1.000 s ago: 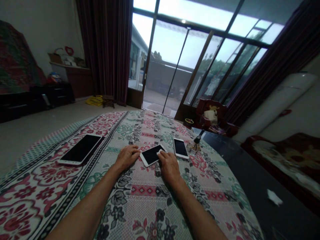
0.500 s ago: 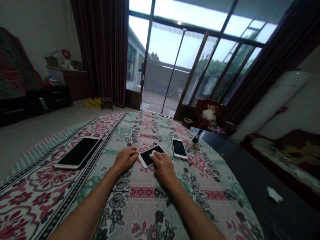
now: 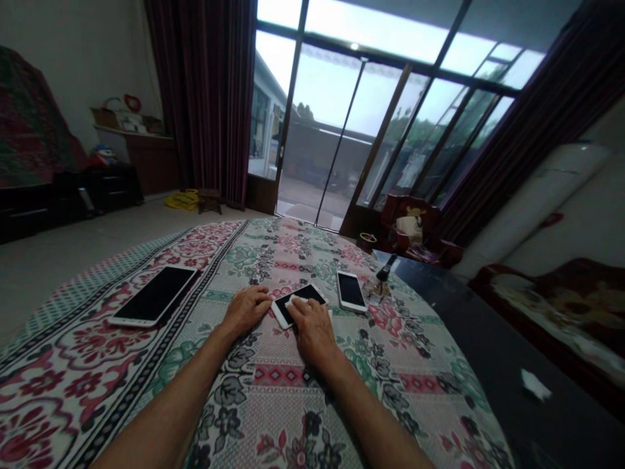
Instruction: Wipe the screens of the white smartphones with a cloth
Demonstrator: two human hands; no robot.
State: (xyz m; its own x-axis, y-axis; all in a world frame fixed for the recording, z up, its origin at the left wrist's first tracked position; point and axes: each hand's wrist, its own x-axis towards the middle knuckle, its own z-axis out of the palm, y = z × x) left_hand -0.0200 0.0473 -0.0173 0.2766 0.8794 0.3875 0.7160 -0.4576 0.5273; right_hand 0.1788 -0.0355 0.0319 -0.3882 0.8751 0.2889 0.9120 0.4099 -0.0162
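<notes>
A white smartphone (image 3: 282, 315) with a dark screen lies tilted on the patterned tablecloth in front of me. My left hand (image 3: 248, 309) rests at its left edge, fingers bent and thumb against the corner, holding it in place. Over the screen, my right hand (image 3: 315, 331) presses a small crumpled white tissue (image 3: 294, 299) under its closed fingertips. Part of the phone is hidden beneath that hand. A second white smartphone (image 3: 351, 290) lies to the right. Farther left sits a larger white phone (image 3: 153, 296), screen up and dark.
Beside the right phone stands a small glass object with a black upright part (image 3: 385, 270). The round table's tablecloth (image 3: 293, 430) bears floral patterns. A dark surface (image 3: 469, 339) to the right holds a crumpled white tissue piece (image 3: 536, 384). A carved chair (image 3: 415, 228) stands near the glass door.
My right hand has slid the tissue slightly left across the phone's screen, uncovering more of its right side. My left hand stays at the phone's edge.
</notes>
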